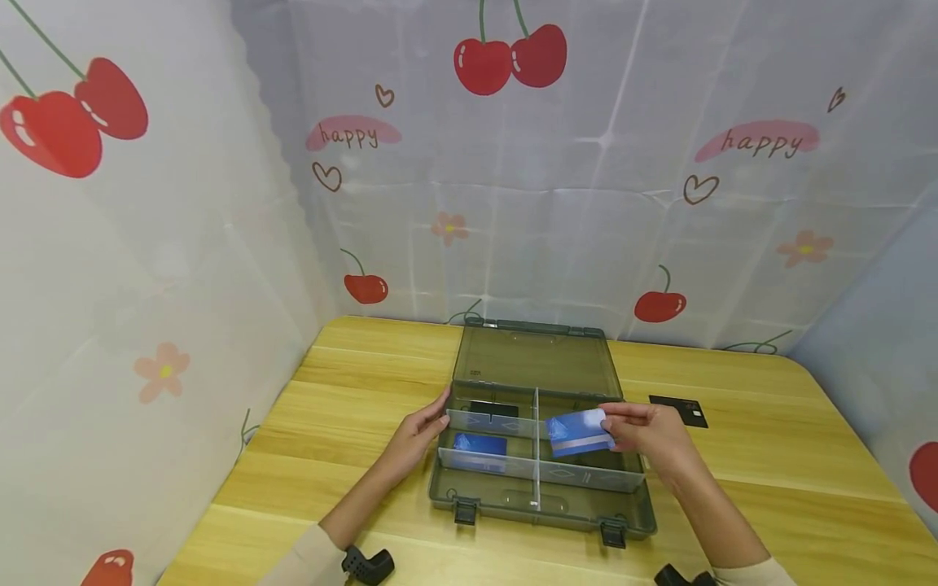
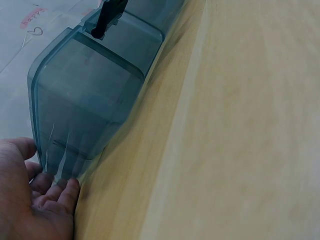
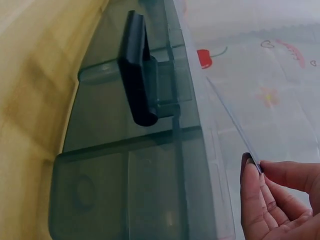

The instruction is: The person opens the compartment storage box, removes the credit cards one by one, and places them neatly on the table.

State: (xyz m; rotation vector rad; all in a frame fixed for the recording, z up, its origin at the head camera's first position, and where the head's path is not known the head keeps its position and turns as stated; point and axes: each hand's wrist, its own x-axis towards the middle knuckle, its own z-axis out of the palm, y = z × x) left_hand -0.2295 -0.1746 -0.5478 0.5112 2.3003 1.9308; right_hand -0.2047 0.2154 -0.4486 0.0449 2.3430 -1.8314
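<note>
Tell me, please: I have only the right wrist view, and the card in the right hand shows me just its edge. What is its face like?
Observer: In the head view, the right hand pinches a blue card with a pale stripe along its face.
Operator: Thank you. Does the left hand touch the storage box?
Observer: Yes, its fingers are against the outer left side of the storage box.
Operator: And does any card lie outside the storage box, on the table?
Observer: Yes, a black card lies there, to the right of the storage box in the head view.
</note>
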